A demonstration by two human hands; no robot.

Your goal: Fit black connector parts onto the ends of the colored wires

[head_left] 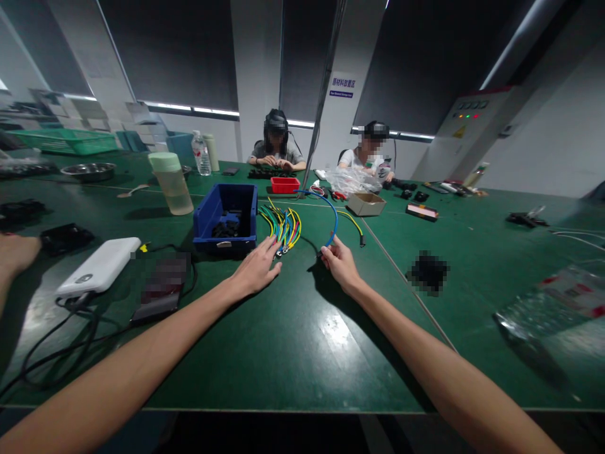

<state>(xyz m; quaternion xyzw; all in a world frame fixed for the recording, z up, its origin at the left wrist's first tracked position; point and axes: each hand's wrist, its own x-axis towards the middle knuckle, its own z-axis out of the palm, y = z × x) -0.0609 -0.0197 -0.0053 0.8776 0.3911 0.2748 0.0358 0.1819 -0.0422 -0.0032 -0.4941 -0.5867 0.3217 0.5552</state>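
A white sign (343,87) with small blue lettering is hanging on the white pillar (352,75), its characters showing too small to read.

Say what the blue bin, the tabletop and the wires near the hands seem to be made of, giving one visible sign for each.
Blue bin: likely moulded plastic; even colour, thick smooth rim.
Tabletop: probably a green rubber or vinyl mat, semi-gloss; it mirrors the ceiling light.
Wires: flexible plastic-coated cable in yellow, green and blue, seemingly with metal end terminals; the blue wire in the right hand bends into an arch. The left hand touches the bundle.
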